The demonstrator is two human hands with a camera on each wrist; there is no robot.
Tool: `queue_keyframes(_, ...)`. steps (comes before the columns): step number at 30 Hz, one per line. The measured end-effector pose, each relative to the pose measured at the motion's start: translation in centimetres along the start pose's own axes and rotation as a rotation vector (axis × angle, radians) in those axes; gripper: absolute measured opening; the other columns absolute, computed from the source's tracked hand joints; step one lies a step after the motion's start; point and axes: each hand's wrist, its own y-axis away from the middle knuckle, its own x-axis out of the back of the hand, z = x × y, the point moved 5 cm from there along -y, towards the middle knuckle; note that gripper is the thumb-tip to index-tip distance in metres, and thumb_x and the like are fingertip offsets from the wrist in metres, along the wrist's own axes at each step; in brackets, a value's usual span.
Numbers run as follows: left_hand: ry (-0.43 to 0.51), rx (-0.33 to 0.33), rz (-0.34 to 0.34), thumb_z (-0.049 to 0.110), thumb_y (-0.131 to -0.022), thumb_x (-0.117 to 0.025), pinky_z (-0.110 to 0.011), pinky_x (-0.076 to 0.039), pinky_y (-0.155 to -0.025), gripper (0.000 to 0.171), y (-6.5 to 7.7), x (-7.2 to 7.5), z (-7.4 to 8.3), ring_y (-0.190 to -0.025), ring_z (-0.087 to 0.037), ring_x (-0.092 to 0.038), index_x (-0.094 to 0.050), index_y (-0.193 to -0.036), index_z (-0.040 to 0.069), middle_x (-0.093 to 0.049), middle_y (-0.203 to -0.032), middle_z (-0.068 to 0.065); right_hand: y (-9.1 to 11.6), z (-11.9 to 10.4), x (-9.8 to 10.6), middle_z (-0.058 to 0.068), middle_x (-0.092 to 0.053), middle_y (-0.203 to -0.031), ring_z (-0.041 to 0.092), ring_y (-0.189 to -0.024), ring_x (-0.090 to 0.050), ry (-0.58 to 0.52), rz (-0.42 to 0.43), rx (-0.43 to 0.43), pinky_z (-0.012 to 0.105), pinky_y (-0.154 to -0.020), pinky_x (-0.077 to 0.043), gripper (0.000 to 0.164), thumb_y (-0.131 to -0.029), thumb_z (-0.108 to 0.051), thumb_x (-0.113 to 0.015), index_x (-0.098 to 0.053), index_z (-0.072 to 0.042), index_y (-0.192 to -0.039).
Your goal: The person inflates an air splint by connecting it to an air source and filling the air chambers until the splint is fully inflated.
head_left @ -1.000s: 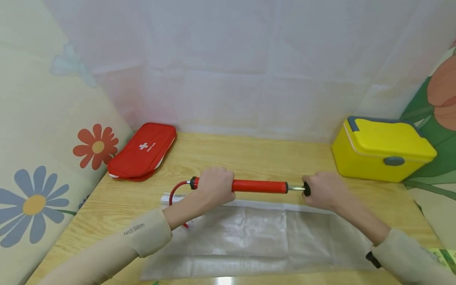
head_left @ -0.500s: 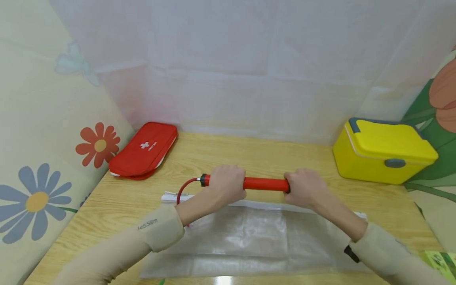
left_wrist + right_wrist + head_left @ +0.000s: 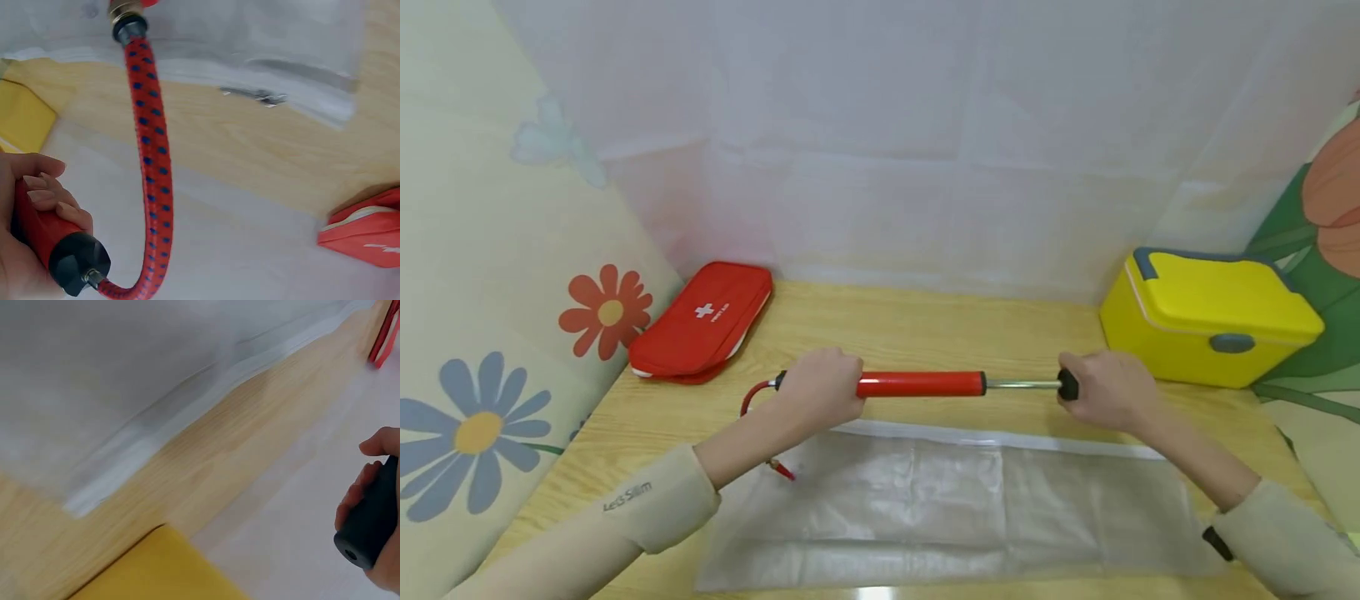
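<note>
In the head view a red hand pump (image 3: 921,384) is held level above the table. My left hand (image 3: 822,385) grips its barrel near the hose end. My right hand (image 3: 1108,390) grips the black handle (image 3: 1067,384), with a long stretch of silver rod (image 3: 1022,384) showing between handle and barrel. From the pump's end a red hose (image 3: 150,150) with blue dots curves round, its brass-and-red tip (image 3: 782,470) hanging over the translucent zip bag (image 3: 925,500). In the right wrist view the fingers wrap the handle, whose end pokes out below them.
The bag lies flat along the front of the wooden table (image 3: 940,325). A red first aid pouch (image 3: 700,321) rests at the back left, and a yellow box (image 3: 1210,317) with a grey latch stands at the back right. Pale sheeting (image 3: 880,150) hangs behind.
Half a second ago my hands had pushed the handle right up to the barrel. Now they have moved apart, left hand leftward and right hand rightward, drawing the rod out farther than at first.
</note>
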Motion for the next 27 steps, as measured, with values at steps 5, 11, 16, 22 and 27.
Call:
queue_keyframes(5,0.009,0.003,-0.03,0.021,-0.073,-0.071,-0.035,-0.046,-0.046,0.016,0.2,-0.7,0.0,-0.052,-0.017,-0.048,-0.06,-0.07,0.011,-0.052,-0.059,0.0,1.0,-0.3,-0.1,-0.006,-0.042,-0.053,0.01,-0.044,-0.037,0.026,-0.063,0.034,0.028,-0.039,-0.033,0.027,-0.071,-0.024,-0.076,-0.055,-0.009,-0.077)
queue_keyframes(11,0.018,0.045,-0.053,0.024,-0.073,-0.074,-0.034,-0.045,-0.046,0.018,-0.1,-0.9,1.2,-0.052,-0.017,-0.048,-0.06,-0.071,0.012,-0.051,-0.06,0.001,0.5,-2.4,-0.3,-0.006,-0.039,-0.052,0.01,-0.044,-0.036,0.017,-0.084,0.028,0.027,-0.041,-0.032,0.026,-0.072,-0.024,-0.076,-0.054,-0.01,-0.074)
queue_keyframes(16,0.024,0.04,-0.048,0.024,-0.073,-0.074,-0.032,-0.044,-0.045,0.017,-0.3,-0.5,2.4,-0.051,-0.016,-0.048,-0.062,-0.074,0.012,-0.052,-0.06,0.001,-0.2,-3.7,-0.2,-0.006,-0.038,-0.052,0.01,-0.043,-0.036,0.006,-0.102,0.018,0.026,-0.04,-0.03,0.026,-0.072,-0.024,-0.075,-0.052,-0.011,-0.071)
queue_keyframes(22,0.011,0.043,-0.029,0.024,-0.074,-0.074,-0.031,-0.045,-0.045,0.017,-1.5,0.1,3.9,-0.051,-0.015,-0.05,-0.063,-0.077,0.011,-0.054,-0.062,0.001,-1.2,-4.9,0.4,-0.004,-0.036,-0.05,0.011,-0.042,-0.035,-0.002,-0.093,0.004,0.026,-0.04,-0.029,0.026,-0.073,-0.022,-0.072,-0.049,-0.011,-0.071)
queue_keyframes(27,0.003,0.032,-0.027,0.023,-0.074,-0.072,-0.032,-0.043,-0.043,0.015,-2.3,0.4,5.4,-0.05,-0.016,-0.051,-0.062,-0.074,0.013,-0.053,-0.06,0.002,-2.2,-6.0,0.7,-0.004,-0.038,-0.052,0.012,-0.044,-0.038,0.019,-0.093,0.02,0.029,-0.041,-0.035,0.023,-0.071,-0.022,-0.072,-0.051,-0.012,-0.071)
